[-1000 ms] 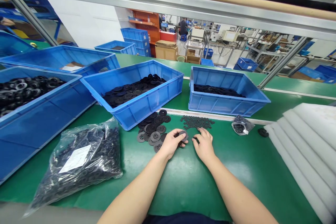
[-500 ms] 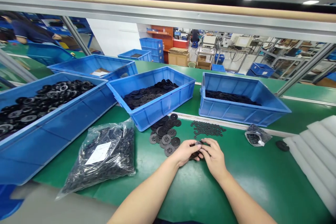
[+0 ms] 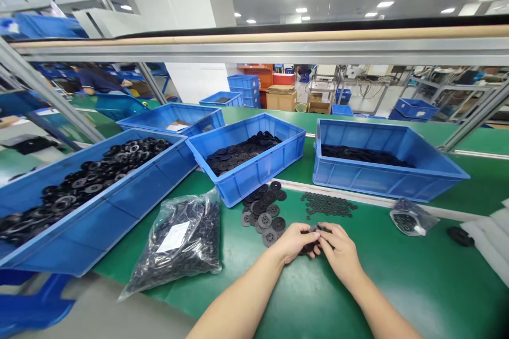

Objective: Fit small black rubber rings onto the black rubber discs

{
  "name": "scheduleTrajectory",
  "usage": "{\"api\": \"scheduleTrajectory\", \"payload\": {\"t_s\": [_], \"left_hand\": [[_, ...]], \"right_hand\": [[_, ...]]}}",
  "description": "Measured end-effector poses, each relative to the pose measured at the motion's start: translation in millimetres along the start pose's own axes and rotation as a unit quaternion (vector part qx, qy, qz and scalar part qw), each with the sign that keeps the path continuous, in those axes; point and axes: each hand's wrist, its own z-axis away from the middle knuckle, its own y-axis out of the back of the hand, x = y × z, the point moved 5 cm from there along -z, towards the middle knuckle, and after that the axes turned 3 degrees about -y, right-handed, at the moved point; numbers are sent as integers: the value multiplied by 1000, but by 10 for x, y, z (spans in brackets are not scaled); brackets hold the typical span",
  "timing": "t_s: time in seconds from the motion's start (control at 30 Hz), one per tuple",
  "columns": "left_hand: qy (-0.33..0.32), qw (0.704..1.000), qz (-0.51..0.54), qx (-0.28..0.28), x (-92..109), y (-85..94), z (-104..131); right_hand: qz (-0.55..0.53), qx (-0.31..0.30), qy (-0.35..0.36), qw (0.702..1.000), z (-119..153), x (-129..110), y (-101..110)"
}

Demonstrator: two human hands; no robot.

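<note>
Clock centred on the black disc (image 3: 314, 229), which is up in my grip just above the table (image 3: 302, 302). My left hand (image 3: 295, 241) pinches it between thumb and curled fingers. My right hand (image 3: 340, 249) has its fingertips drawn in against the near side; can't tell if they pinch a small part, and can't tell if there's more than one disc under there. To do this well, I judge: left grip firm at the rim, middle uncovered, disc level; right fingertips light, any push straight on rather than sideways, since thin plastic could flex or slip. Both wrists low and steady. Loose discs (image 3: 265, 220) at 10 o'clock, scattered small parts (image 3: 328, 205) at 1, small bag (image 3: 406, 223) at 3, big clear bag (image 3: 191, 246) at 9. Elbows best clear of these; a nudge could mix them.
</note>
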Motion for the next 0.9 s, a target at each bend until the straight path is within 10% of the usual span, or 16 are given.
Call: {"api": "scheduleTrajectory", "payload": {"t_s": [0.27,0.43,0.67,0.9], "left_hand": [[-18,1000,-5,7,71,7,16],[-81,993,-2,87,240,114,33],[-126,975,-159,95,419,5,157],[-226,861,-423,169,1720,113,335]], "right_hand": [[-33,-19,-7,999,30,70,32],[174,48,-100,978,-64,526,107],[318,-65,-187,927,-107,958,55],[322,-73,-198,923,-86,776,78]]}}
